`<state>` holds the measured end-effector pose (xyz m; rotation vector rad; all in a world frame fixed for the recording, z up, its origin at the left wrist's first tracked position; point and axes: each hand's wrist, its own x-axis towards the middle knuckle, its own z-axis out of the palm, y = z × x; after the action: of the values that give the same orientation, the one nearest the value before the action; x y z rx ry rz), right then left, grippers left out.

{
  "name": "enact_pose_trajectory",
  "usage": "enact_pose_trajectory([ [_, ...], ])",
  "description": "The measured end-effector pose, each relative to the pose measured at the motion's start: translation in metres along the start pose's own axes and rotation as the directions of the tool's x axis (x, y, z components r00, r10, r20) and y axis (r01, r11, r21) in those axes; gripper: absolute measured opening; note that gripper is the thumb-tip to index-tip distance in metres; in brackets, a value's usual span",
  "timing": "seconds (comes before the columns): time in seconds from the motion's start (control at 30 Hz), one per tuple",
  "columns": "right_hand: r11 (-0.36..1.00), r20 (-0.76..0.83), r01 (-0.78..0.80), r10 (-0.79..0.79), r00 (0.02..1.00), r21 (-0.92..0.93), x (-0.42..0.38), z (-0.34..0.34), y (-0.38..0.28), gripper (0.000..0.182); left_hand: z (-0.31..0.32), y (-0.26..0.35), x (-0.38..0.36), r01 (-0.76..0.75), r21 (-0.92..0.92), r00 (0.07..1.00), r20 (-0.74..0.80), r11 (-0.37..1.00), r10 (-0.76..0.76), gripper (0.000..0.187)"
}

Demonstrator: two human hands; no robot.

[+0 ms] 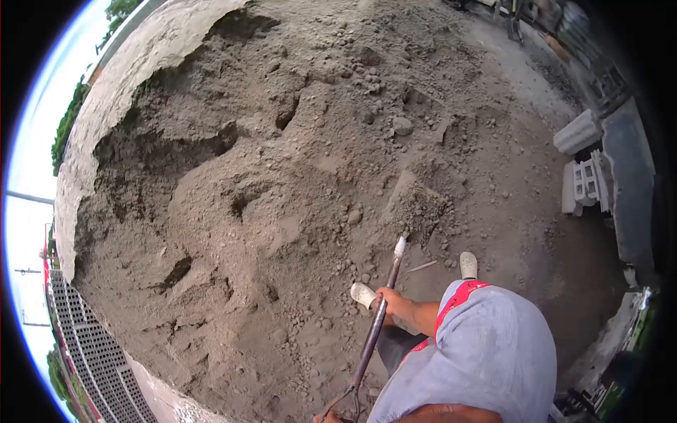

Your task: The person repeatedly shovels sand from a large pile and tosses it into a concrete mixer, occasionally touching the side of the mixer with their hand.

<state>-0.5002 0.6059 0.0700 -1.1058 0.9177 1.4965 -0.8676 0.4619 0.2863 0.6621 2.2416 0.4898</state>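
Observation:
A long-handled shovel slants up from the bottom of the head view, with a dark shaft and a pale, worn socket. My right hand is wrapped around the middle of its shaft. At the bottom edge, my left hand grips the handle end and is partly cut off by the frame. Loose grey-brown soil covers the blade, which rests low against the foot of a large dirt pile. A thin pale stick lies just right of the socket.
My two light shoes stand on dirt beside the shovel. Concrete blocks are at the right near a grey slab. Stones and clods dot the pile. A perforated block wall runs along the lower left.

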Motion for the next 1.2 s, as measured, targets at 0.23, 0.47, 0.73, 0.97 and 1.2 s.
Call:
enact_pose_trajectory([
  [0.23, 0.672, -0.299, 0.634, -0.560, 0.773, 0.382, -0.197, -0.139, -0.282, 0.010, 0.252, 0.140, -0.090, -0.390, -0.282, 0.884, 0.152, 0.876, 0.442, 0.031],
  [0.47, -0.253, -0.630, 0.910, -0.776, 0.013, 0.330, -0.550, -0.345, -0.556, 0.020, 0.406, 0.331, -0.499, -0.022, -0.409, -0.156, 0.903, 0.912, 0.401, 0.002],
  [0.73, 0.134, -0.067, 0.609, -0.953, 0.296, 0.782, -0.516, -0.511, -0.608, 0.027, 0.273, 0.301, -0.760, -0.161, -0.430, -0.843, 0.528, 0.888, 0.103, 0.052],
  [0.97, 0.486, 0.026, 0.633, -0.804, 0.594, 0.603, -0.226, -0.316, -0.447, 0.016, 0.318, 0.328, -0.547, -0.095, -0.399, -0.382, 0.861, 0.912, 0.337, 0.037],
  [1.2, 0.919, 0.255, -0.014, 0.124, 0.959, -0.393, -0.156, -0.110, -0.226, 0.004, 0.120, 0.258, -0.435, -0.064, -0.694, 0.529, 0.586, 0.717, 0.614, 0.036],
])
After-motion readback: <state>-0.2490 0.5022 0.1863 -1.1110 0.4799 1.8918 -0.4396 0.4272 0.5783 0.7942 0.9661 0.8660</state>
